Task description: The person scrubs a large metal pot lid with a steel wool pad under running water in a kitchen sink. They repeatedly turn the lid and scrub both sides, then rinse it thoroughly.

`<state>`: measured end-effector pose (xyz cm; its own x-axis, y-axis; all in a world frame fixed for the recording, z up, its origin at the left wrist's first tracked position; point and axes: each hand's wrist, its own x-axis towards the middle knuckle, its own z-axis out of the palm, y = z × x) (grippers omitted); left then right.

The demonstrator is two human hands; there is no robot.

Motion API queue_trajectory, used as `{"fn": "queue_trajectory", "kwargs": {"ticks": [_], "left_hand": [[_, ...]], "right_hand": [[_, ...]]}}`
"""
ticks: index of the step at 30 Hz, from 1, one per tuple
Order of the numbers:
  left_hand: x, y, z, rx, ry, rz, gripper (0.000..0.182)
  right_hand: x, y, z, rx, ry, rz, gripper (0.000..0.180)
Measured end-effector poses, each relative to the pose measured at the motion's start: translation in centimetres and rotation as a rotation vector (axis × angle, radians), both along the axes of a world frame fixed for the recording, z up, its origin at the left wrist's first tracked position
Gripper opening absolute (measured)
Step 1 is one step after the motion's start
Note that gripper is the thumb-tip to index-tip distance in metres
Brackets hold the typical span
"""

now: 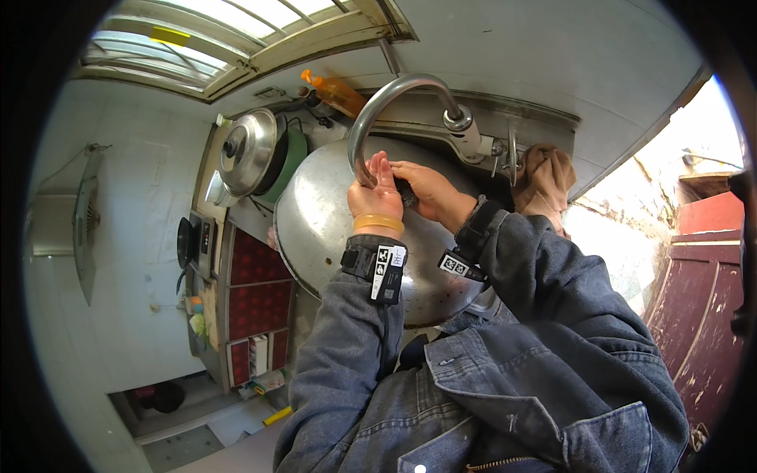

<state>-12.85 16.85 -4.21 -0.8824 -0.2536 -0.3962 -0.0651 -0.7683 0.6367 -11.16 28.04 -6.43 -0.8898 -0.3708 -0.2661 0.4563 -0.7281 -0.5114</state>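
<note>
My left hand is under the spout of the curved metal faucet, palm up with its fingers apart from the palm. Close on its right, my right hand is bent around a dark, mesh-like scouring pad, which is partly hidden between the two hands. Below both hands lies a large, rounded metal pan or lid, its dull surface marked with small dark spots. The faucet's white and chrome base stands behind my right hand.
A lidded pot and a green pot stand at the left. An orange bottle lies or leans by the wall. A brown cloth hangs right of the faucet. Red cabinets and a cooktop are farther left.
</note>
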Motion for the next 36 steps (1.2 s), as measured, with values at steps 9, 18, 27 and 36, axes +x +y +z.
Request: {"fn": "queue_trajectory", "kwargs": {"ticks": [9, 18, 27, 36], "left_hand": [[3.5, -3.0, 6.2, -0.266, -0.275, -0.29, 0.044], [7.5, -15.7, 11.1, -1.289, 0.135, 0.11, 0.049], [7.9, -20.6, 5.3, -0.718, -0.086, -0.132, 0.037], [17.2, -15.5, 3.2, -1.165, 0.004, 0.268, 0.044]], "right_hand": [[0.1, -1.5, -2.6, 0.223, 0.094, -0.069, 0.025], [-1.8, 4.0, -6.4, 1.239, 0.263, -0.114, 0.058], [-4.3, 2.3, -6.5, 1.398, 0.349, 0.066, 0.063], [-4.9, 0.8, -7.8, 1.083, 0.375, 0.002, 0.044]]}}
